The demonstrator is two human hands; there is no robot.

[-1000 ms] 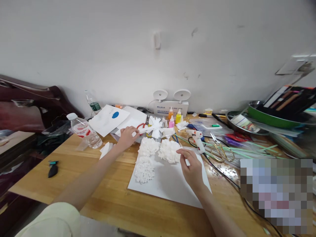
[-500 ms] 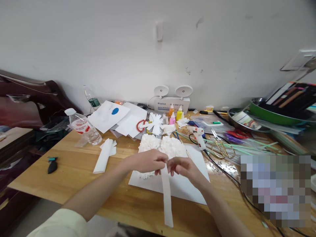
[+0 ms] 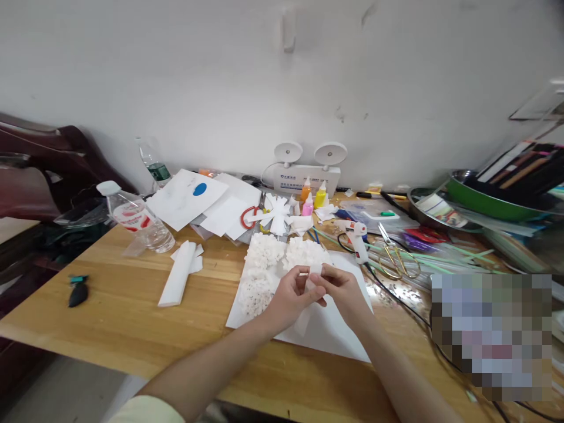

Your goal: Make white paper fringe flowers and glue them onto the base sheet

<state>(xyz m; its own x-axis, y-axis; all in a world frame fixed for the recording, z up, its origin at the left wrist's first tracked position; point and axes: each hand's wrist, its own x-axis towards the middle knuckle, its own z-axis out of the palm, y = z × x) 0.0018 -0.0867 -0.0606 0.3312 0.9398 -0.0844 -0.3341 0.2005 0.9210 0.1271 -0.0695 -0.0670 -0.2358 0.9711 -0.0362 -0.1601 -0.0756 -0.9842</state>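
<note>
My left hand (image 3: 291, 296) and my right hand (image 3: 342, 289) meet over the white sheet (image 3: 335, 332). Pinched between the fingers of both is a white paper strip (image 3: 303, 322); its upper end shows at the fingertips and its lower part hangs toward me, partly hidden by the left hand. Just beyond the hands, clumps of small crumpled white paper pieces (image 3: 264, 251) cover part of the sheet. A speckled clump (image 3: 255, 294) lies left of my left hand.
A folded white paper stack (image 3: 178, 276) and a water bottle (image 3: 141, 222) are on the left. Behind are red-handled scissors (image 3: 249, 217), a paper flower shape (image 3: 278, 214) and paint bottles (image 3: 307, 205). On the right lie a glue gun (image 3: 358, 241), gold scissors (image 3: 396, 261) and a black cable (image 3: 399, 302).
Both hands have shifted right and closed in on each other around the strip. Less of the strip hangs down toward me, and the speckled clump has come into sight.
</note>
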